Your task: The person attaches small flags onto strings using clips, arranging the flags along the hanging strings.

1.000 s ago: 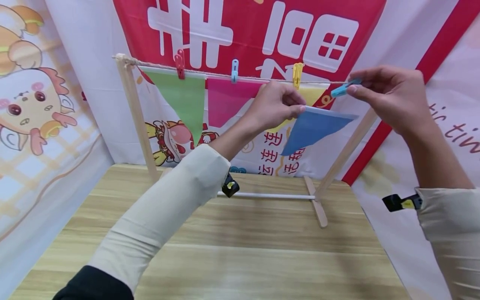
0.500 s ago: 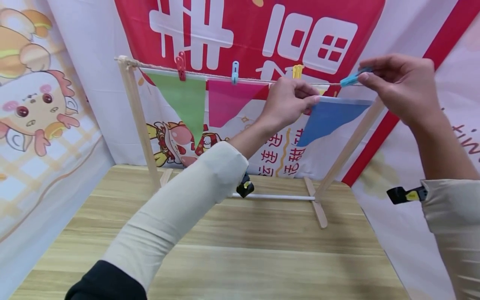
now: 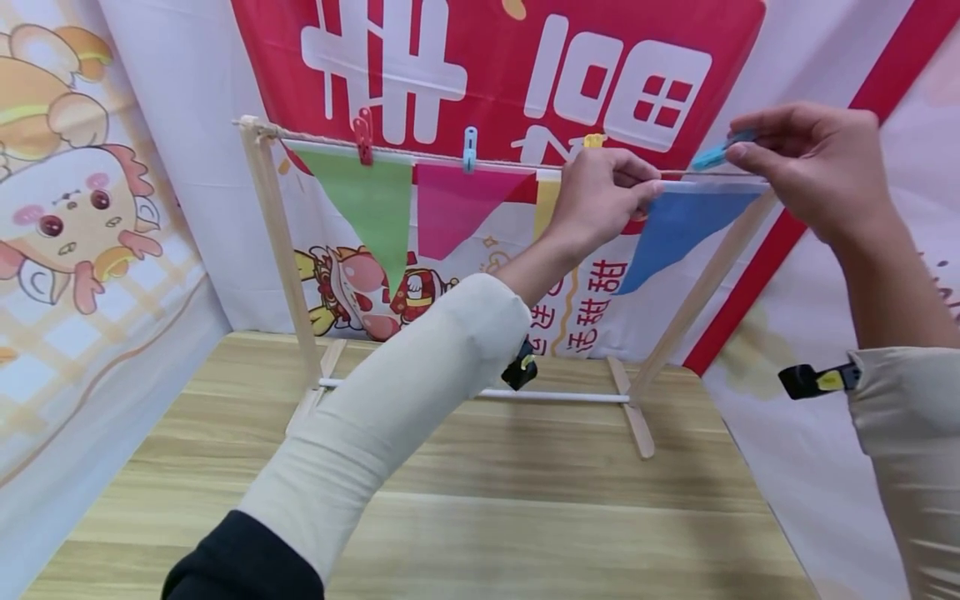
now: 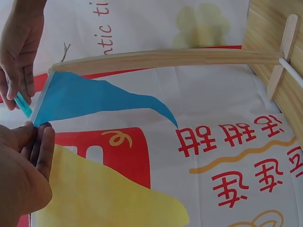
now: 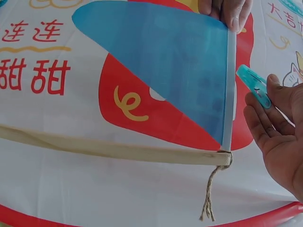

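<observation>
My left hand (image 3: 600,196) pinches the upper left corner of a blue triangular pennant (image 3: 686,225), whose white top edge lies along the twine (image 3: 675,173). Between the thumb and fingers of my right hand (image 3: 817,171) is a teal clothespin (image 3: 711,157), just above the pennant's top edge; in the right wrist view this clothespin (image 5: 254,85) points at that edge, apart from it. A green pennant (image 3: 367,204) hangs under a red clothespin (image 3: 363,137), a pink pennant (image 3: 461,204) under a light blue one. The yellow pennant (image 3: 546,200) and its yellow clothespin (image 3: 594,141) are partly hidden by my left hand.
Wooden posts, left (image 3: 277,233) and right (image 3: 697,283), carry the twine. A white rod (image 3: 555,395) joins their feet on the wooden table (image 3: 450,517). Printed cloth (image 3: 495,58) hangs close behind, and more cloth stands at both sides.
My left hand has moved right and up with the blue pennant, bringing its top edge to the twine. My right hand has shifted slightly right and up with the teal clothespin.
</observation>
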`<state>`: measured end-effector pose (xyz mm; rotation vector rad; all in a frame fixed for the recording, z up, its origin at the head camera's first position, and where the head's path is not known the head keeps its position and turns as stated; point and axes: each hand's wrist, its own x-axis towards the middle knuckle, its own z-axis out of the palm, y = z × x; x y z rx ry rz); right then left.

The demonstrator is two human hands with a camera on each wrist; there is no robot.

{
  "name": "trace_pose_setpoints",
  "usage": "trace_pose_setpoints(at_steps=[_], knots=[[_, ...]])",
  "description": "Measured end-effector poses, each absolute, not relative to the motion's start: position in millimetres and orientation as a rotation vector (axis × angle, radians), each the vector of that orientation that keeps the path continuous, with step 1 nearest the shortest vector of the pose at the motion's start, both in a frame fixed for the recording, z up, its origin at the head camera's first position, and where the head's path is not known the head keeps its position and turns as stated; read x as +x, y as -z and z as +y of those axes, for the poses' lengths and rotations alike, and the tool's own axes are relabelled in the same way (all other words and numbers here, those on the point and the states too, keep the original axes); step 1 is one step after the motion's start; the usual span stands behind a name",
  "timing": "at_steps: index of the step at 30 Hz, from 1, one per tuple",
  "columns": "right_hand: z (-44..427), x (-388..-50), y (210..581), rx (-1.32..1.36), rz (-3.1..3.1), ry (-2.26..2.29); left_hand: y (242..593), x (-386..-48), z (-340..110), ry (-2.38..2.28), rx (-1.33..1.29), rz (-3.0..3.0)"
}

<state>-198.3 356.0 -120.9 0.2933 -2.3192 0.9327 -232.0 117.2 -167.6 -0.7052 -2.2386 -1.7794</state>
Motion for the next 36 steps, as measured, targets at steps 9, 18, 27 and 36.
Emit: trace_pose_setpoints(at_steps=[9,18,27,36], knots=[[363.6,-200.2,107.0,0.303,-2.371,-0.94,166.4,-235.7,117.5,1.789,-0.643,-2.231],[362.8,-206.8,87.0,0.228,-2.514,-0.858,166.7,-236.8,119.2,1.811,-0.614,-2.212],[361.6,-216.5,75.7,0.173,-2.633,-0.727,167.2,-238.0,120.4,1.782,-0.609,-2.221],[359.1,-220.7,66.4,0.177,-2.674,-0.721,167.3,-238.4,121.3,1.75,-0.607,-2.221]])
